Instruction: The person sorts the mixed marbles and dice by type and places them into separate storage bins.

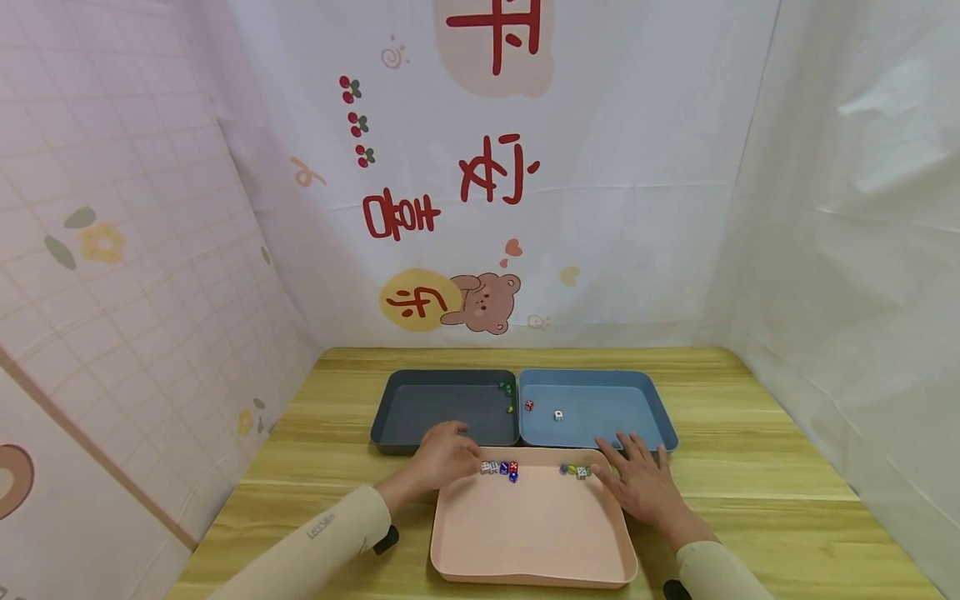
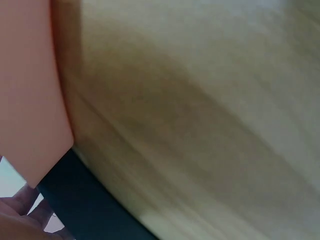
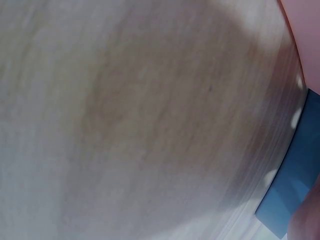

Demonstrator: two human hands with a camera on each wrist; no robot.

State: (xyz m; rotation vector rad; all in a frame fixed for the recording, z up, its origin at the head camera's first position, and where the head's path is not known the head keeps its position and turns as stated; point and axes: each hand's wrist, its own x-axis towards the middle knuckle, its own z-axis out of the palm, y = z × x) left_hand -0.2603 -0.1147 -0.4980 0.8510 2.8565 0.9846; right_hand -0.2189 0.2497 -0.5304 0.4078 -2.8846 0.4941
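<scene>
Dice sit in the peach tray beside the left hand, whose grasp I cannot tell; a clumsy pinch could scatter them. Spread, unclenched fingers of the right hand might nudge the nearby white die.

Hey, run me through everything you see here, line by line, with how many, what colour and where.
Table: one, yellowish wood, under the trays
Dark tray: one, slate, back left
Blue tray: one, blue, back right
Pink tray: one, pale pink, front
Green pieces: several, count unclear, green, dark tray's right side
Red die: one, red, blue tray
White die: one, white, blue tray
Left dice group: about five, white, blue, red, pink tray
Right dice group: count unclear, mixed colours, pink tray
Backdrop: one, white with prints, behind table
Wristbands: two, black, at the wrists
Sleeves: two, cream, both arms
Left hand: one, pink tray's back left corner
Right hand: one, pink tray's back right corner
</scene>
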